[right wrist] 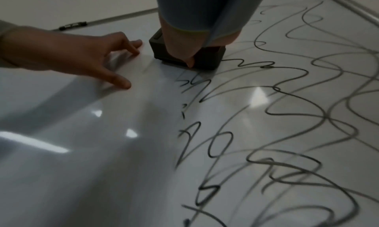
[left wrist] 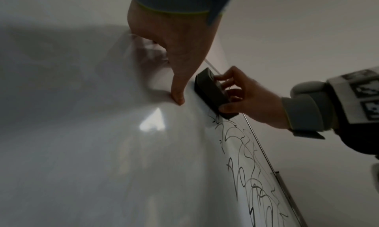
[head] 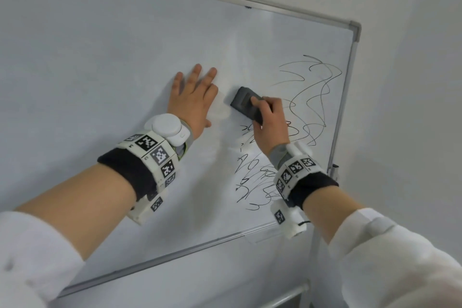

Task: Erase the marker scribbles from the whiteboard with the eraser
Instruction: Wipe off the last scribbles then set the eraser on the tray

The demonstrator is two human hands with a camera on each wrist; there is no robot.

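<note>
A: Plain pale wall behind, and a whiteboard (head: pixel 125 57) in a metal frame on a stand, tilted in the head view. Its left and middle are bare; the marker scribbles (head: pixel 307 107) fill the right part, up toward the frame and down to the lower edge.

B: Where's the eraser (head: pixel 246 104)?

A: Flat on the board, right at the left border of the scribbles, about mid-height. The right hand (head: pixel 271 122) has it: thumb on one long side, fingers (left wrist: pixel 224 79) curled over the top and the far side, a firm grip.

B: And the other hand?

A: The left hand (head: pixel 193 99) is spread on the bare board just left of the eraser, not touching it. Its fingers (head: pixel 197 70) are straight and splayed, tips on the surface, holding nothing. It looks like it's steadying the board.

B: So which step is this?

A: Wiping, I'd judge, partway through. The strokes beside the eraser end in cut-off stubs, while most of the scribbles on the right are intact.

B: Next move?

A: Probably press and sweep right across the lines, then work downward in overlapping passes. It needs even pressure with the pad kept flat, and the left hand braced so the stand doesn't rock. A marker (right wrist: pixel 72 25) sits at the board's top edge, out of the way.
</note>
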